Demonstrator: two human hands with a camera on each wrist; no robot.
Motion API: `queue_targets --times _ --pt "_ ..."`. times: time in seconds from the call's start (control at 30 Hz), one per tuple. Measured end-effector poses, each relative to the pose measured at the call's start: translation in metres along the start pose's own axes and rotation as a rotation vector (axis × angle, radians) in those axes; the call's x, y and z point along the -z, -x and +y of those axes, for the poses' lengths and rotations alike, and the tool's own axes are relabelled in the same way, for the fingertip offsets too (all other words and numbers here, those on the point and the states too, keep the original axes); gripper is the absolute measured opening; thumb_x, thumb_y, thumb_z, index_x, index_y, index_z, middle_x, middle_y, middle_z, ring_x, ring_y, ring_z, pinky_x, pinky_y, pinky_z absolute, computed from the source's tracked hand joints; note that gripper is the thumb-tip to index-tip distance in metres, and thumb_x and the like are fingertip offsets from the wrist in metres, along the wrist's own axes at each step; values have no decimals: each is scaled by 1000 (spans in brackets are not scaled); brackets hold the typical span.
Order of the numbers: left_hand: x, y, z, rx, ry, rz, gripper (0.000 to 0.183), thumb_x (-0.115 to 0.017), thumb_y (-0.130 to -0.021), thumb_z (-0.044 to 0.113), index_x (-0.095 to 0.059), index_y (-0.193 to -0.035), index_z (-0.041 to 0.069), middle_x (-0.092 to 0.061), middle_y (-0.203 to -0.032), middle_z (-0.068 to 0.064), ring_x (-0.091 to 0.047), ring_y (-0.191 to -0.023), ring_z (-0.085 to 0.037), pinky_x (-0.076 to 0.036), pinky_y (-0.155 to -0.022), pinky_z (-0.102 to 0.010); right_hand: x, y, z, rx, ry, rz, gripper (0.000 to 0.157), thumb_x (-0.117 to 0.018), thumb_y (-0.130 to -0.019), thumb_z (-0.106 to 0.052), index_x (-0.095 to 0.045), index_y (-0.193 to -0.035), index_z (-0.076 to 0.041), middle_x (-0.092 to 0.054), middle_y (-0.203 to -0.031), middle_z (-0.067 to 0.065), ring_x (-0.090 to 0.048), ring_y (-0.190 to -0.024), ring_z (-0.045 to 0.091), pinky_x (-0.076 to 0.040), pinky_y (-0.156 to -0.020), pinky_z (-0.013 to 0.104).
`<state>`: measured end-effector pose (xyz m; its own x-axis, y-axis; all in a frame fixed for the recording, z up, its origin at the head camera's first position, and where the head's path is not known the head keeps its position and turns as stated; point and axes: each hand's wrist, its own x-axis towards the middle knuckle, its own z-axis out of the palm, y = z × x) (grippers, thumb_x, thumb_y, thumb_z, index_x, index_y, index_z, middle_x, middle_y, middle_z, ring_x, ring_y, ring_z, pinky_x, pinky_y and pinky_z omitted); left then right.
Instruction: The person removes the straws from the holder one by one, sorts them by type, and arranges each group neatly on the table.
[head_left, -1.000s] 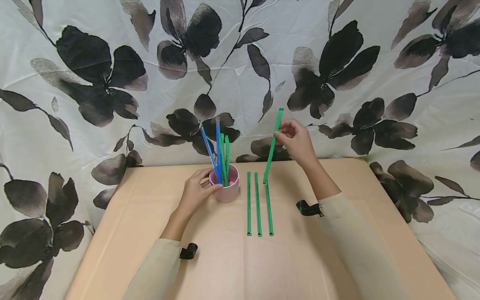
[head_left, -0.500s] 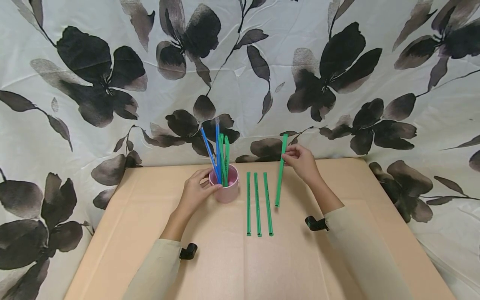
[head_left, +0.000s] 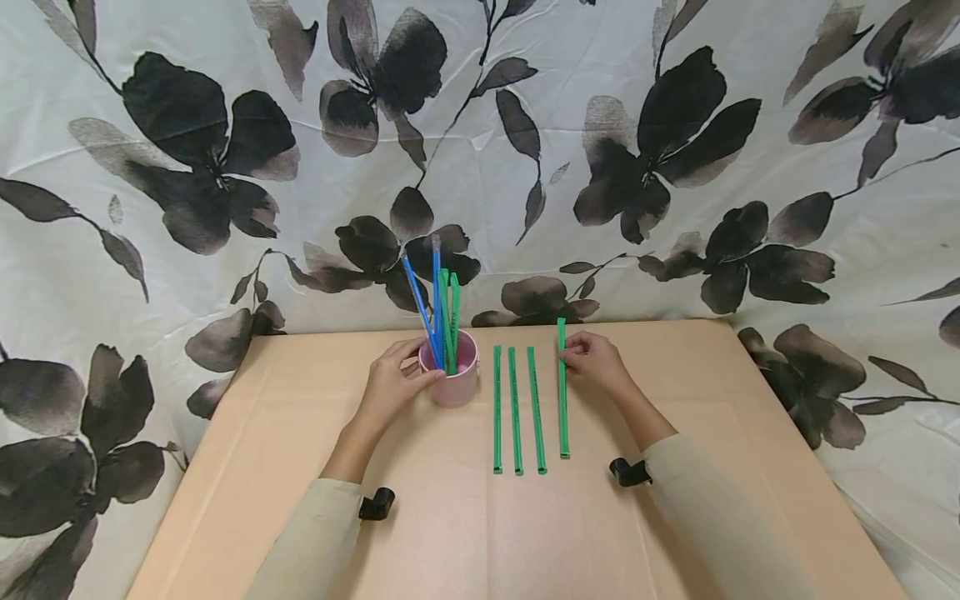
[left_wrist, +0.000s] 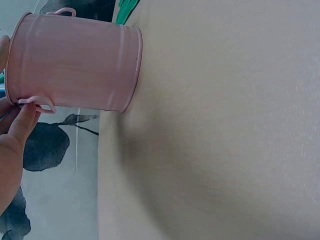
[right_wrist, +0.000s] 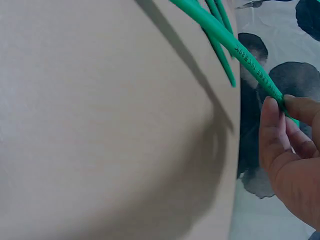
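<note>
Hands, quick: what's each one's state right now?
Left hand: closed, holding the cup.
Right hand: closed, pinching a green tube.

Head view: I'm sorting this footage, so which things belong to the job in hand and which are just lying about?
Likely in the job:
pail, in the left hand
green stick, in the right hand
three green sticks on the table
blue and green sticks in the pail

Likely just setting:
table
floral cloth
wrist cameras
</note>
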<state>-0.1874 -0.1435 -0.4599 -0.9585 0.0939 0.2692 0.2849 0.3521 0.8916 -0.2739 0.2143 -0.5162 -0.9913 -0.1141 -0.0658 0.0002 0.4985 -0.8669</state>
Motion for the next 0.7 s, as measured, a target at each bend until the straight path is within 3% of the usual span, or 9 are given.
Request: queue_targets --times 0.17,0.33,0.5,0.7 --pt "-1 0 0 4 -9 2 65 -86 -83 2 -57 -139 -11 -58 -137 -33 -57 -132 -47 -55 -105 -55 -10 1 9 -55 27 -44 26 -71 -97 -14 -66 -115 4 -71 -89 8 -71 -70 16 -60 -67 22" --pt "-1 0 1 11 -15 5 65 -85 -83 2 -56 -140 -11 -58 -136 -32 -57 -131 -47 -55 -105 -55 -21 0 11 -81 57 -54 23 -73 -95 -13 -68 -107 5 -70 -84 7 -68 -65 11 -60 -62 20" --pt "-1 0 2 18 -15 -6 66 -85 -83 1 -56 -140 -11 -58 -137 -32 -57 -132 -46 -55 -105 -53 -28 0 11 -112 88 -27 17 -75 -94 -11 -69 -99 4 -66 -82 9 -64 -63 11 -59 -57 20" --pt "-1 -1 1 23 -6 -6 65 -85 -83 1 -56 -140 -11 -57 -138 -32 -56 -133 -46 -54 -106 -55 -33 1 7 -87 182 2 13 -75 -92 -8 -67 -92 2 -63 -81 9 -62 -63 14 -55 -53 20"
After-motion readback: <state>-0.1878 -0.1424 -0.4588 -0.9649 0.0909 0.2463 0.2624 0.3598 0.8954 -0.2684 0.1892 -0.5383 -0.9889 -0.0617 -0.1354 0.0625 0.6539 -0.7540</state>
